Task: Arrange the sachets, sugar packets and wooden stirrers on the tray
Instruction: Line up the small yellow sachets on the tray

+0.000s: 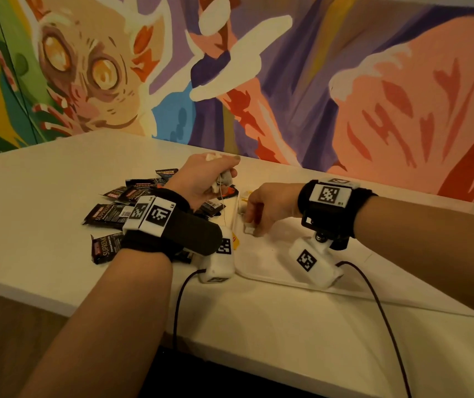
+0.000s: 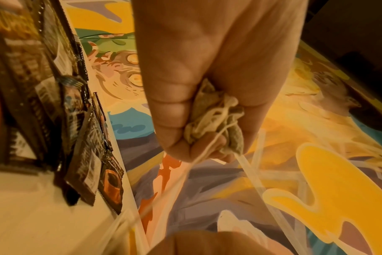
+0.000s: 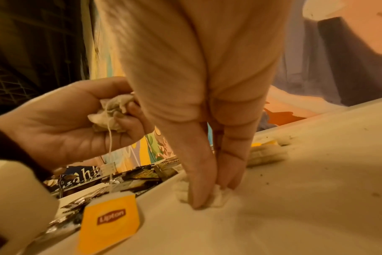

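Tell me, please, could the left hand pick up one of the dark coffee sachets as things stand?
Probably not yet: the left hand hovers right over the dark coffee sachets, but its fingers are already curled round a bunch of tea bags, leaving no free grip.

A colourful painted mural [image 1: 258, 81] is seen across the upper frame; below, a white table [image 1: 57, 173] is lit warmly.
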A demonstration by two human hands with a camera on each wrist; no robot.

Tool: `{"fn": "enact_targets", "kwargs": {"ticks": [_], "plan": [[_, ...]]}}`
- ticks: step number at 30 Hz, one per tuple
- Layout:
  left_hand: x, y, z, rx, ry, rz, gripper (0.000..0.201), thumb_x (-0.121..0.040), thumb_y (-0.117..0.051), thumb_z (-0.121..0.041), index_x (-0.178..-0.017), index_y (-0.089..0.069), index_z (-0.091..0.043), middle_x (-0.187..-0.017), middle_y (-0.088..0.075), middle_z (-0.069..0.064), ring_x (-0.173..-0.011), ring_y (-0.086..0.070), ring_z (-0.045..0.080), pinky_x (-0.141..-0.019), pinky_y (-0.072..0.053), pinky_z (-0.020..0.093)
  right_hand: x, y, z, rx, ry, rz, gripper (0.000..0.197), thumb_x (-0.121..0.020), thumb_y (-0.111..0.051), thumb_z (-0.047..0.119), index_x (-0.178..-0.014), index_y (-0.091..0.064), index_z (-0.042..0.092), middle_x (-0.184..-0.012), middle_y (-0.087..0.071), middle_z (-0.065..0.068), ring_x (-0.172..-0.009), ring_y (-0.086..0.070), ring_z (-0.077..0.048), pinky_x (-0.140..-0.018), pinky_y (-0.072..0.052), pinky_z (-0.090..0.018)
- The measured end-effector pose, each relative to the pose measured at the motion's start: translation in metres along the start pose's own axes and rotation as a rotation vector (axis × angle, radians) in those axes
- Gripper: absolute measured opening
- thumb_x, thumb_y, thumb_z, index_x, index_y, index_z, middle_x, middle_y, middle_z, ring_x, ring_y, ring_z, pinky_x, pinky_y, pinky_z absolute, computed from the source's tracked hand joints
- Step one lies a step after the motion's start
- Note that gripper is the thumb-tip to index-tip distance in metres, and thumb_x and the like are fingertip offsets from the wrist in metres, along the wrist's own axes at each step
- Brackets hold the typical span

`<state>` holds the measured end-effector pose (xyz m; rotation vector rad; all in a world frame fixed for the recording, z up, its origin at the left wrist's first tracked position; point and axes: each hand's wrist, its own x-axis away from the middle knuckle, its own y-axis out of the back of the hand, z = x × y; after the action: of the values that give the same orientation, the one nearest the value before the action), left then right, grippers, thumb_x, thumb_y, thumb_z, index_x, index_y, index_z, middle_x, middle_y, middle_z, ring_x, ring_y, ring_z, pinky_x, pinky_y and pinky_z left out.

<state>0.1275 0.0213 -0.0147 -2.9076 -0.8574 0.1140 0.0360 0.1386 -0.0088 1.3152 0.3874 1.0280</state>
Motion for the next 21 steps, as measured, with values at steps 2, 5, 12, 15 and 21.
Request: {"fn": "enact_targets", "kwargs": {"ticks": [2, 5, 12, 15, 21], "plan": [[0.001, -0.001, 0.0, 0.007, -0.001, 0.008, 0.009, -0.089, -0.063, -0.019, -0.089, -0.062, -0.011, -0.071, -0.059, 0.002, -0.06, -0.051, 0.008, -0.05, -0.045, 0.017, -0.006, 0.0, 0.001, 0.001, -0.002, -0.02, 0.026, -0.075, -0.076, 0.015, -0.098, -0.064, 0.017, -0.078, -0.057, 0.01, -0.072, -0.052, -0.007, -0.064, -0.043, -0.013], [0.002, -0.003, 0.0, 0.007, -0.018, 0.002, 0.008, -0.089, -0.062, -0.02, -0.087, -0.062, -0.012, -0.072, -0.059, 0.002, -0.062, -0.052, 0.009, -0.055, -0.046, 0.019, -0.01, 0.0, 0.003, -0.001, -0.011, -0.036, 0.023, -0.076, -0.075, 0.016, -0.094, -0.062, 0.019, -0.077, -0.056, 0.009, -0.077, -0.051, -0.01, -0.064, -0.043, -0.016], [0.004, -0.006, -0.004, 0.195, 0.003, 0.017, 0.029, -0.09, -0.056, -0.04, -0.089, -0.06, -0.011, -0.07, -0.054, 0.002, -0.061, -0.049, 0.01, -0.059, -0.045, 0.02, 0.003, 0.024, -0.004, -0.327, -0.015, -0.114, 0.008, -0.084, -0.066, 0.01, -0.089, -0.063, 0.015, -0.093, -0.063, -0.003, -0.079, -0.06, -0.014, -0.078, -0.055, -0.026], [0.007, -0.01, -0.007, 0.372, 0.095, 0.113, 0.04, -0.091, -0.049, -0.05, -0.094, -0.056, -0.01, -0.072, -0.053, 0.003, -0.064, -0.049, 0.011, -0.065, -0.043, 0.022, 0.018, 0.031, -0.004, -0.662, 0.042, -0.347, 0.007, -0.09, -0.06, 0.011, -0.083, -0.06, 0.013, -0.092, -0.062, -0.008, -0.071, -0.061, -0.016, -0.068, -0.056, -0.025], [0.014, -0.015, -0.008, 0.467, 0.148, 0.222, 0.034, -0.093, -0.049, -0.043, -0.091, -0.058, -0.01, -0.072, -0.061, 0.004, -0.068, -0.055, 0.013, -0.075, -0.044, 0.025, 0.037, 0.024, -0.003, -1.038, 0.083, -0.389, 0.017, -0.085, -0.066, 0.021, -0.087, -0.058, 0.006, -0.086, -0.057, -0.011, -0.076, -0.062, -0.024, -0.07, -0.056, -0.03]]}}
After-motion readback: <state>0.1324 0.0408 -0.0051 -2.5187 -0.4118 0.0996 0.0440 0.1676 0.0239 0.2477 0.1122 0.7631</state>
